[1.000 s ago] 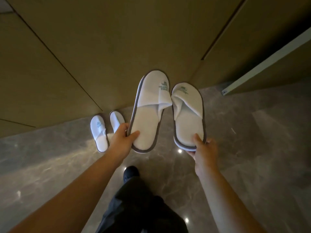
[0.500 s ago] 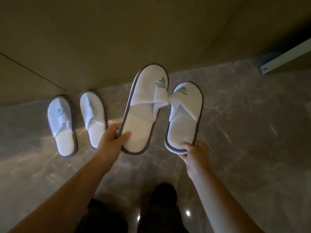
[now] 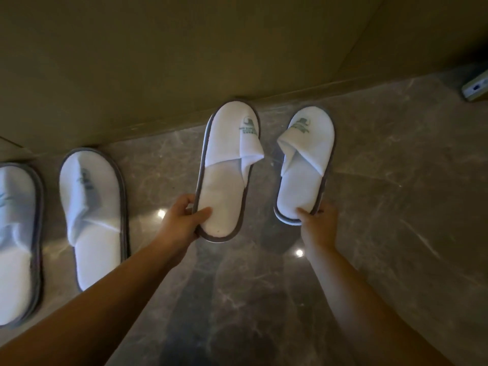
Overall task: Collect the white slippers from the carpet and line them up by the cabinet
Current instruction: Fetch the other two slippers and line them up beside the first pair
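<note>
My left hand [image 3: 182, 223] grips the heel of a white slipper [image 3: 227, 165] with a grey rim and green logo, toe pointing at the tan cabinet [image 3: 184, 54]. A matching white slipper [image 3: 303, 165] is held at its heel by my right hand [image 3: 317, 223], just to the right and a little apart from the first. Both are low over the marble floor near the cabinet's base; whether they touch the floor I cannot tell. Two more white slippers lie flat on the floor at the left, one [image 3: 92, 212] beside the other [image 3: 15, 241], toes toward the cabinet.
The grey marble floor [image 3: 396, 207] is glossy with small light reflections. A pale object's end [image 3: 475, 88] shows at the upper right by the wall. The far-left slipper is cut off by the frame edge.
I have bent lower and closer; both held slippers have come down toward the floor by the cabinet base and spread slightly apart. The two slippers on the left have not moved.
</note>
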Action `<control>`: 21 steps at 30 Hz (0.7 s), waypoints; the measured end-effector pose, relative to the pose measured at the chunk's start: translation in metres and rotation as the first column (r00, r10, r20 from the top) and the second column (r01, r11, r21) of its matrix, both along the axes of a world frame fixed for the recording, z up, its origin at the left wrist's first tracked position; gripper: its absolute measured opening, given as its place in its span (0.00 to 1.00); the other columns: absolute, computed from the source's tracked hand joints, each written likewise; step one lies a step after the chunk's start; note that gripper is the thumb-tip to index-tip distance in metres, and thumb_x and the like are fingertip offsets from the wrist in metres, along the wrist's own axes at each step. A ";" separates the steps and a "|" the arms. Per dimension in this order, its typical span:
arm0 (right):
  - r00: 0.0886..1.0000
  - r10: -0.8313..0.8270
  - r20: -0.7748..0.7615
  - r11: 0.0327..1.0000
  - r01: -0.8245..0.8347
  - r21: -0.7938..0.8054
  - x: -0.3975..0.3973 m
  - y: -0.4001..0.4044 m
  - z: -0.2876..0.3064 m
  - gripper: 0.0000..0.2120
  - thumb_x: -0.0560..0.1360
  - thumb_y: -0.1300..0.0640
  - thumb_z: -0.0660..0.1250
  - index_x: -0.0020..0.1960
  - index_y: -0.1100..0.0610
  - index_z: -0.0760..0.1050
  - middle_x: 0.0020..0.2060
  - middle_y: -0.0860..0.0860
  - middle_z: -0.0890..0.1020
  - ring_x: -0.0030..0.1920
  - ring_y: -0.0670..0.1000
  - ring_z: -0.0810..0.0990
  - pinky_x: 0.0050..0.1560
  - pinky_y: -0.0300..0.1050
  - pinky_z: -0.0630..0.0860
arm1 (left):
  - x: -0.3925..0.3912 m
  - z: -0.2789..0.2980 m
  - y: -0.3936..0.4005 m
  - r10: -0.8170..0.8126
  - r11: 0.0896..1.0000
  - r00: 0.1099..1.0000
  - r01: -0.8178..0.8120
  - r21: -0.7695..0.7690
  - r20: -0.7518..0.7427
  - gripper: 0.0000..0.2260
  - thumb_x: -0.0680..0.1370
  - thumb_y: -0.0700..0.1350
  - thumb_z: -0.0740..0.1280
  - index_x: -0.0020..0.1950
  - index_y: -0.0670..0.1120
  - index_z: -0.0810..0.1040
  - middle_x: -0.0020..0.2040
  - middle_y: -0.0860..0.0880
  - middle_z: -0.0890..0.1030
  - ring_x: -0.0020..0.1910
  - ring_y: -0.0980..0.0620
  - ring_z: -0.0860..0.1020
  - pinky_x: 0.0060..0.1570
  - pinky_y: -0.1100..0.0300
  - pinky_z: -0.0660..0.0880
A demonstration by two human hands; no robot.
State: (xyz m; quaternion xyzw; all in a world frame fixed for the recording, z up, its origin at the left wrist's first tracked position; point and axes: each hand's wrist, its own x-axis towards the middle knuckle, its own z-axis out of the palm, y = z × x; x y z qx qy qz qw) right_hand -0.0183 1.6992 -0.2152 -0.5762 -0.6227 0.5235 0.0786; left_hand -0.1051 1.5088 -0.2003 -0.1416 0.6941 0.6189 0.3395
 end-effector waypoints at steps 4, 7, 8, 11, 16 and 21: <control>0.980 0.177 0.094 0.938 -0.197 0.285 0.004 -0.015 0.011 0.30 0.65 0.58 0.74 0.63 0.65 0.67 0.61 0.64 0.74 0.61 0.62 0.73 0.60 0.53 0.71 | 0.000 0.003 -0.003 0.018 0.999 0.998 -0.019 0.027 0.053 0.07 0.72 0.35 0.64 0.41 0.47 0.70 0.45 0.44 0.77 0.44 0.46 0.77 0.40 0.51 0.77; 0.960 0.271 -0.074 0.960 -0.263 0.096 -0.003 -0.050 0.024 0.29 0.69 0.57 0.70 0.66 0.60 0.63 0.64 0.57 0.71 0.64 0.55 0.70 0.61 0.46 0.70 | 0.006 0.008 -0.010 -0.007 0.998 0.997 0.003 0.060 0.080 0.08 0.72 0.34 0.64 0.39 0.46 0.70 0.45 0.44 0.77 0.44 0.45 0.77 0.40 0.50 0.77; 0.948 0.292 -0.126 0.955 -0.295 -0.009 -0.008 -0.060 0.027 0.28 0.70 0.57 0.69 0.66 0.59 0.62 0.62 0.55 0.72 0.64 0.54 0.70 0.61 0.45 0.69 | 0.008 0.009 -0.013 -0.032 0.997 0.996 0.025 0.074 0.088 0.09 0.71 0.33 0.64 0.39 0.46 0.69 0.44 0.44 0.77 0.44 0.46 0.77 0.40 0.51 0.76; 0.918 0.295 -0.264 0.912 -0.353 -0.208 -0.023 -0.085 0.031 0.24 0.70 0.65 0.67 0.63 0.62 0.64 0.56 0.58 0.77 0.57 0.56 0.77 0.59 0.52 0.74 | 0.011 0.011 -0.028 -0.134 0.989 0.989 0.129 0.070 0.065 0.11 0.71 0.32 0.64 0.36 0.46 0.67 0.38 0.46 0.76 0.39 0.49 0.76 0.38 0.54 0.74; 0.914 0.284 -0.288 0.928 -0.338 -0.158 -0.042 -0.109 0.035 0.24 0.67 0.73 0.65 0.61 0.64 0.67 0.52 0.57 0.77 0.51 0.53 0.77 0.52 0.47 0.74 | -0.005 0.018 -0.059 -0.262 0.961 0.962 0.252 -0.118 -0.081 0.07 0.71 0.37 0.68 0.45 0.44 0.72 0.38 0.51 0.76 0.37 0.56 0.75 0.32 0.71 0.74; 0.872 0.421 -0.248 0.881 -0.459 -0.118 -0.060 -0.127 0.027 0.18 0.68 0.71 0.64 0.57 0.63 0.70 0.47 0.52 0.78 0.47 0.50 0.77 0.44 0.39 0.73 | -0.023 0.020 -0.101 -0.345 0.865 0.922 0.239 -0.440 -0.177 0.24 0.70 0.48 0.69 0.63 0.47 0.67 0.58 0.50 0.74 0.57 0.50 0.73 0.54 0.58 0.72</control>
